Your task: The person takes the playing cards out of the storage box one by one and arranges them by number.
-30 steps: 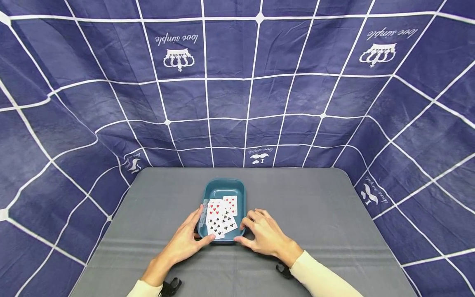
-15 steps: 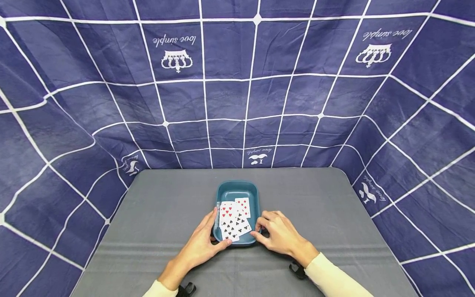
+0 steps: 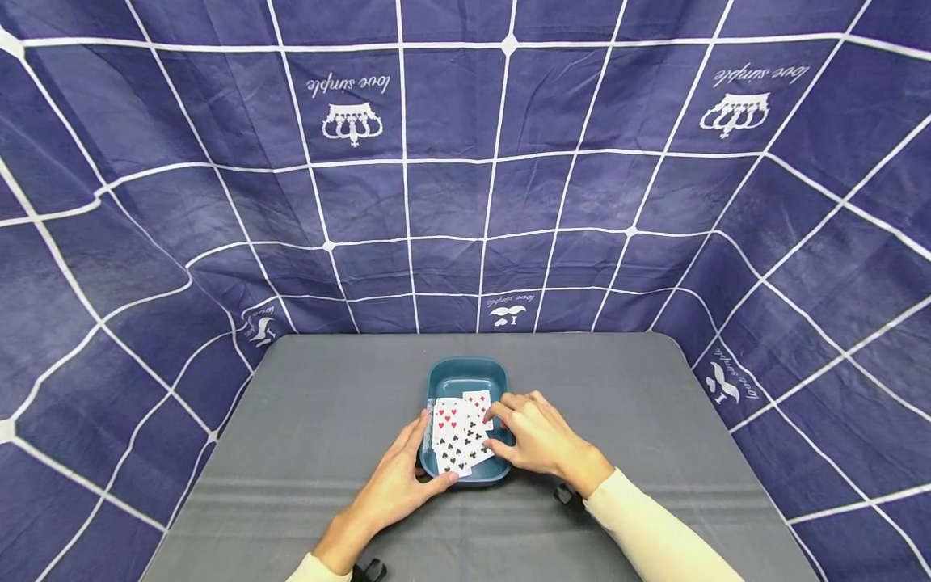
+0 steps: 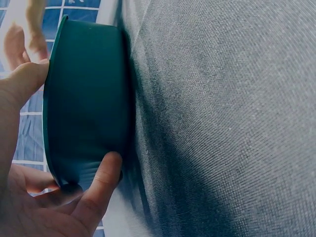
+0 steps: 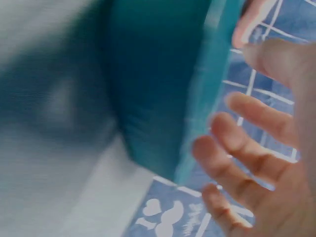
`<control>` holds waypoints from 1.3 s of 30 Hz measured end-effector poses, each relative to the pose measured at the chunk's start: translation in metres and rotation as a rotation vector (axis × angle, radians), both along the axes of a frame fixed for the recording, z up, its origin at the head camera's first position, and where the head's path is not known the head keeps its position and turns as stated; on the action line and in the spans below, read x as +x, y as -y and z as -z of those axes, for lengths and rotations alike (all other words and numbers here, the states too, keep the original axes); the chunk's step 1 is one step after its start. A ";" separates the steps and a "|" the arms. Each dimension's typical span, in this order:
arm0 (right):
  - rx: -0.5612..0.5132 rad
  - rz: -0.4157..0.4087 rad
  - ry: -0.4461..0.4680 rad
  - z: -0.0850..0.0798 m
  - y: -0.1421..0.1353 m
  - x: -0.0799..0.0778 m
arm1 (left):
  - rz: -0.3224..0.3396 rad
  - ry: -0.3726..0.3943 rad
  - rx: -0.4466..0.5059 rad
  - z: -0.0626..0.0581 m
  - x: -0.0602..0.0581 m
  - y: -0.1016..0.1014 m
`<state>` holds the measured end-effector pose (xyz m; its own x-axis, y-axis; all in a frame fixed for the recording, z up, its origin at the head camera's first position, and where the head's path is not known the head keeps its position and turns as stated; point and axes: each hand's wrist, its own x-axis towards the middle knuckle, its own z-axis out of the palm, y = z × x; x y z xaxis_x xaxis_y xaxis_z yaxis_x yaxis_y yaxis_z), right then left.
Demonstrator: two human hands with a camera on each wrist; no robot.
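Observation:
A teal rectangular tray (image 3: 469, 365) stands on the grey table with face-up playing cards overlapping in its near half. Red hearts (image 3: 447, 418), red diamonds (image 3: 477, 398), black spades (image 3: 452, 454) and black clubs (image 3: 476, 435) show on them. My left hand (image 3: 403, 475) grips the tray's near left corner, thumb on the rim and fingers along the outer wall (image 4: 89, 98). Over the right rim reaches my right hand (image 3: 538, 435), its thumb and index finger apart above the diamonds and clubs cards. In the right wrist view its fingers (image 5: 237, 143) are spread and hold nothing.
The grey table (image 3: 349, 388) extends on both sides of the tray. Blue cloth with white grid lines (image 3: 451, 194) hangs behind it and at both sides. A black strap piece (image 3: 567, 495) shows under the right wrist.
The tray has shifted right with my left hand still on it. My right hand has come off the right rim and moved inward over the cards.

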<state>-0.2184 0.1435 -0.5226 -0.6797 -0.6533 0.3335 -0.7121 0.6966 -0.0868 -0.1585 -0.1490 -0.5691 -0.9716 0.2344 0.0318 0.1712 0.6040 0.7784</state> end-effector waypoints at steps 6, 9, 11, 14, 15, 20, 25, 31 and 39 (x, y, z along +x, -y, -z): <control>0.148 -0.080 0.084 -0.023 0.026 -0.014 | -0.022 -0.025 -0.034 0.001 0.001 0.000; 0.202 -0.107 0.136 -0.029 0.039 -0.019 | -0.021 -0.034 -0.038 0.000 0.002 -0.001; 0.238 -0.113 0.177 -0.031 0.047 -0.023 | -0.014 -0.043 -0.037 0.000 0.002 -0.002; 0.298 -0.119 0.259 -0.034 0.060 -0.027 | -0.004 -0.053 -0.036 0.000 0.002 -0.003; 0.322 -0.121 0.289 -0.034 0.064 -0.029 | -0.004 -0.054 -0.039 0.000 0.002 -0.003; 0.428 -0.137 0.374 -0.025 0.081 -0.034 | -0.008 -0.058 -0.050 -0.001 0.002 -0.004; 0.499 -0.126 0.369 -0.015 0.092 -0.038 | -0.017 -0.099 -0.076 -0.001 0.003 -0.004; 0.599 -0.095 0.332 -0.009 0.105 -0.036 | -0.033 -0.116 -0.099 0.001 0.003 -0.003; 0.650 -0.083 0.293 -0.002 0.114 -0.034 | -0.031 -0.152 -0.112 0.004 0.005 -0.002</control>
